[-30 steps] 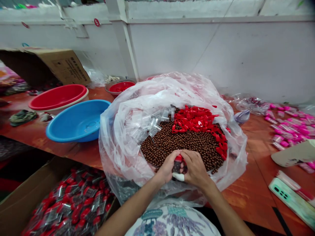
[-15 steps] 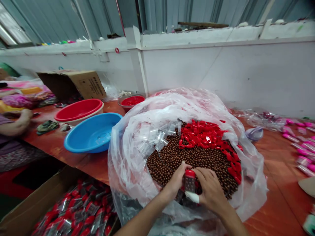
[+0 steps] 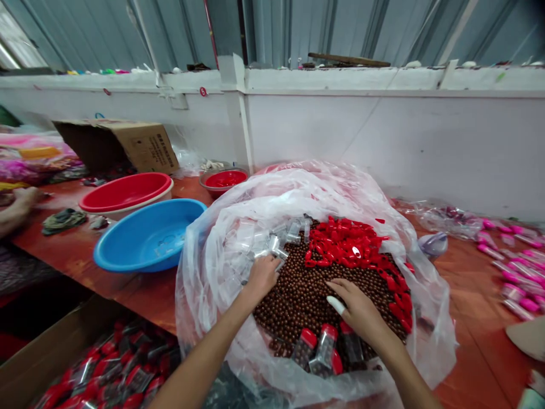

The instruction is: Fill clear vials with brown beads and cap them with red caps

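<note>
My left hand (image 3: 261,277) is at the near edge of a heap of clear plastic jars (image 3: 255,236), its fingers curled round one of them. My right hand (image 3: 357,309) hovers low over a bed of brown beads (image 3: 298,284), fingers stretched and apart, with a white cover on the thumb. Red caps (image 3: 344,241) lie heaped behind it and down the right side of the beads. Near me, several bead-filled jars with red lids (image 3: 326,343) lie together below my right hand. A white plastic bag (image 3: 208,284), opened wide, surrounds everything.
Left of the bag stand a blue basin (image 3: 145,241), a red basin (image 3: 123,193) and a smaller red bowl (image 3: 225,179). Below the table edge, a carton (image 3: 55,352) holds many red-lidded jars. Pink-capped tubes (image 3: 523,267) lie at right. Another person's arm (image 3: 19,210) shows at far left.
The red-lidded jar held between my hands now lies with the others near me. My left hand has moved up and left to the clear jars; my right hand has opened over the beads.
</note>
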`<action>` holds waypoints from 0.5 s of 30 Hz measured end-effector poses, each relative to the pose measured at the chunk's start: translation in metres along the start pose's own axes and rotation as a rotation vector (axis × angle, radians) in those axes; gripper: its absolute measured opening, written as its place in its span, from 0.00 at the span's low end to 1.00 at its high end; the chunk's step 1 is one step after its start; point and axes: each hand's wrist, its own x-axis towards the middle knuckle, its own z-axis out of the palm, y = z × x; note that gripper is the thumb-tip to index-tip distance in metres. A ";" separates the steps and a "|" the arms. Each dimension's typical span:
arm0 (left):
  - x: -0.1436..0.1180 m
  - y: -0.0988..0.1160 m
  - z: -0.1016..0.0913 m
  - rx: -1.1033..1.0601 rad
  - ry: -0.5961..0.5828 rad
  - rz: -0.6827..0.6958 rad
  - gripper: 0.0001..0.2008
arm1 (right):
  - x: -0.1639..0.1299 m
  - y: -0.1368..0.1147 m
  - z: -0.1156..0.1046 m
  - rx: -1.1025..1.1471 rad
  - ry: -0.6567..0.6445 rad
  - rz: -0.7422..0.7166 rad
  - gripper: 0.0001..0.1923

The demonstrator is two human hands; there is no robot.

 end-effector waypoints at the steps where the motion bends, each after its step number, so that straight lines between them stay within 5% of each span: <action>1: 0.000 0.002 0.001 -0.020 0.017 0.008 0.11 | 0.011 -0.001 0.007 0.014 -0.007 -0.014 0.18; 8: 0.032 0.000 -0.004 -0.083 -0.012 0.016 0.14 | 0.054 -0.004 0.019 0.041 0.010 0.039 0.26; 15: 0.069 0.001 0.000 -0.143 -0.112 0.060 0.10 | 0.034 0.017 0.010 0.072 0.026 0.162 0.22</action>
